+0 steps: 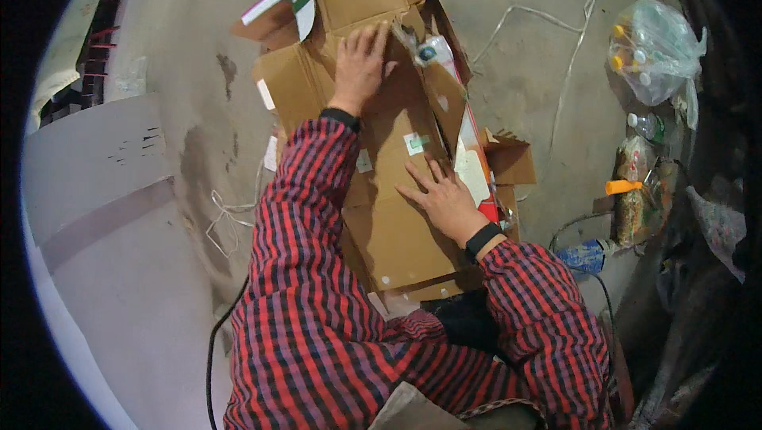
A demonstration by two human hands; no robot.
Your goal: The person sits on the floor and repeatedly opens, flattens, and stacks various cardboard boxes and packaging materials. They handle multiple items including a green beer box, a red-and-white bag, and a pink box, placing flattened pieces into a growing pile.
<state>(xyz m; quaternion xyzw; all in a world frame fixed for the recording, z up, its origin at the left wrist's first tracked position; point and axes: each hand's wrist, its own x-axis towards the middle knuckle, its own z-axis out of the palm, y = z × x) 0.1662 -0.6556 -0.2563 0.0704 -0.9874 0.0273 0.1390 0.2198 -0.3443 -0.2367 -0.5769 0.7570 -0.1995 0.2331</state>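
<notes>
Before me on the floor lies a stack of flattened cardboard boxes (411,233), brown, creased and torn in places. My left hand (359,67) rests palm down on its far part, fingers pointing away from me. Nearer and to the right, my right hand (446,201) lies with spread fingers on the top sheet. Between the hands a small white label with green tape (415,143) sticks to the cardboard. Printed white and red cardboard (476,162) shows under the right edge. Neither hand grasps anything; both touch the cardboard from above.
White plastic twine (574,67) trails over the concrete floor at right, with another loop (229,215) at left. A clear bag of bottles (658,52), a loose plastic bottle (646,126), an orange-handled tool (624,187) and a blue cylinder (583,257) line the right side. A black cable (211,346) runs at left.
</notes>
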